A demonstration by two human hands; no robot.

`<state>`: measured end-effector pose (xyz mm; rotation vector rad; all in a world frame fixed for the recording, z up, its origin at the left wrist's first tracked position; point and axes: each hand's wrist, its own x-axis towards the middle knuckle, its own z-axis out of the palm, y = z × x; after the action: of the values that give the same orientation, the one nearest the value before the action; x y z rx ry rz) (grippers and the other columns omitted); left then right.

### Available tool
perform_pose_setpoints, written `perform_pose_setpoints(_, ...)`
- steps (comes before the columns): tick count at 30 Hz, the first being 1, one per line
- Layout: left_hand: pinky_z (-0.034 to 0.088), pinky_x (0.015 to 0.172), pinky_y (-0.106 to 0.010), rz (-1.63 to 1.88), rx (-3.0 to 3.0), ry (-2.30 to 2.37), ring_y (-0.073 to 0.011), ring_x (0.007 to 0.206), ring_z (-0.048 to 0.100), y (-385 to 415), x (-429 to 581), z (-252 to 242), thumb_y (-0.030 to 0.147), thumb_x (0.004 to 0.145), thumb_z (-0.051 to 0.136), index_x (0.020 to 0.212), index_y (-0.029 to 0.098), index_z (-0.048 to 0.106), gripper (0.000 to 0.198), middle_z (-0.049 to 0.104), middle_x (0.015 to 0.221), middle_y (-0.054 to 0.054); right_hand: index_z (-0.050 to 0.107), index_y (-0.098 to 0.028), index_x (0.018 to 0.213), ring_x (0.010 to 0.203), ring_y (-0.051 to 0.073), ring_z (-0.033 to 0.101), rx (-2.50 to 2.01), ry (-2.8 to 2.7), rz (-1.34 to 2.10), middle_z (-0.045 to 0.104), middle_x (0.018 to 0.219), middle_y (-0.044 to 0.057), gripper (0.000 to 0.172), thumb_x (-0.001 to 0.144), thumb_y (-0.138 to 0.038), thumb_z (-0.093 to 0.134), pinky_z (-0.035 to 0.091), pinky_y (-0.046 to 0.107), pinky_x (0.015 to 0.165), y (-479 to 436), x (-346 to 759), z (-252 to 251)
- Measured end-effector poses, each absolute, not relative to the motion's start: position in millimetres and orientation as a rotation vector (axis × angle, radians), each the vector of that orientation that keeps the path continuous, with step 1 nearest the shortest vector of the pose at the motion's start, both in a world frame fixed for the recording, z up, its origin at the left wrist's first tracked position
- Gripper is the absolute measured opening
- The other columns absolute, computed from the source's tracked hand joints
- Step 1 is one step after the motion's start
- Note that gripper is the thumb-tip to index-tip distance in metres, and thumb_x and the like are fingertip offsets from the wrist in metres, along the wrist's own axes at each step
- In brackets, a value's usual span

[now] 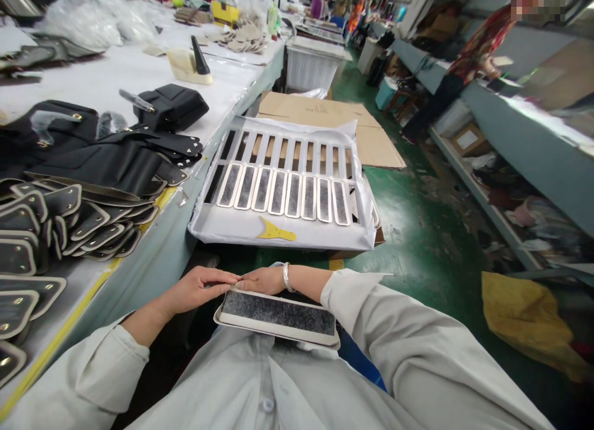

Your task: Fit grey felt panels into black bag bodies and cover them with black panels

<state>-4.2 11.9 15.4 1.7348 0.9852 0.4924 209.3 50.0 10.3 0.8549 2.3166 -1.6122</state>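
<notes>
On my lap lies a rectangular panel with rounded corners, a cream border and a speckled dark grey strip down its middle. It looks like a layered or stacked piece. My left hand reaches its upper left corner, fingers long and fingertips pressed together there. Meeting it at that corner is my right hand, closed on the panel's far edge, with a silver bracelet at the wrist. What lies under the fingertips is hidden. Ahead, a row of similar panels rests on a slotted white frame.
A yellow forked piece lies on the frame's front. On the left table are dark bordered pieces, black bag parts and a cream block. Flat cardboard sits behind the frame. A person stands at right.
</notes>
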Motion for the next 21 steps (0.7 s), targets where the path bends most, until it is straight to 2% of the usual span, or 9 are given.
perform_pose_setpoints(6, 0.048, 0.097, -0.035, 0.418, 2.012, 1.034, -0.0213, 0.103, 0.064, 8.6, 0.6, 23.0, 0.039, 0.086, 0.055, 0.104, 0.02, 0.071, 0.031, 0.069, 0.113, -0.006, 0.031, -0.013, 0.144, 0.134, 0.02, 0.035, 0.818, 2.356, -1.676, 0.036, 0.147, 0.011, 0.054, 0.097, -0.038, 0.034, 0.022, 0.033, 0.113, 32.3, 262.5, 25.6)
perform_pose_setpoints(8, 0.048, 0.098, -0.034, 0.381, 2.1, 1.031, -0.0206, 0.104, 0.064, 9.0, 0.9, 27.0, 0.039, 0.087, 0.052, 0.106, 0.02, 0.07, 0.032, 0.068, 0.114, -0.006, 0.034, -0.018, 0.143, 0.135, 0.019, 0.033, 0.942, 2.346, -1.7, 0.036, 0.147, 0.007, 0.051, 0.097, -0.039, 0.034, 0.021, 0.034, 0.114, 19.7, 295.2, 30.5)
perform_pose_setpoints(10, 0.044, 0.102, -0.037, 0.359, 2.238, 1.005, -0.0211, 0.107, 0.062, 7.3, 4.6, 32.2, 0.039, 0.088, 0.052, 0.107, 0.021, 0.069, 0.031, 0.068, 0.115, -0.006, 0.039, -0.023, 0.141, 0.133, 0.019, 0.037, 1.127, 2.326, -1.691, 0.041, 0.145, 0.002, 0.047, 0.097, -0.039, 0.036, 0.023, 0.036, 0.114, 8.4, 325.0, 35.7)
perform_pose_setpoints(14, 0.029, 0.111, -0.047, 0.399, 2.555, 0.831, -0.0229, 0.117, 0.055, -13.1, 36.0, 42.9, 0.034, 0.088, 0.053, 0.109, 0.025, 0.068, 0.027, 0.066, 0.119, -0.005, 0.044, -0.02, 0.138, 0.131, 0.019, 0.04, 1.326, 2.315, -1.514, 0.045, 0.141, 0.005, 0.045, 0.096, -0.035, 0.038, 0.026, 0.037, 0.114, -14.2, 364.4, 56.5)
perform_pose_setpoints(18, 0.041, 0.102, -0.037, 0.446, 2.57, 0.575, -0.0193, 0.109, 0.059, -52.1, 87.7, 41.9, 0.03, 0.09, 0.052, 0.112, 0.025, 0.066, 0.026, 0.065, 0.119, -0.005, 0.052, -0.018, 0.129, 0.131, 0.019, 0.039, 1.6, 2.677, -1.194, 0.047, 0.139, 0.01, 0.039, 0.093, -0.031, 0.043, 0.03, 0.039, 0.111, -68.5, 381.2, 76.1)
perform_pose_setpoints(21, 0.044, 0.099, -0.039, 0.545, 2.572, 0.547, -0.0203, 0.105, 0.061, -75.6, 117.8, 32.1, 0.028, 0.091, 0.051, 0.109, 0.022, 0.067, 0.025, 0.068, 0.114, -0.005, 0.057, -0.018, 0.119, 0.128, 0.022, 0.042, 1.89, 2.89, -0.883, 0.051, 0.133, 0.013, 0.039, 0.085, -0.036, 0.059, 0.032, 0.045, 0.109, -123.9, 379.3, 66.4)
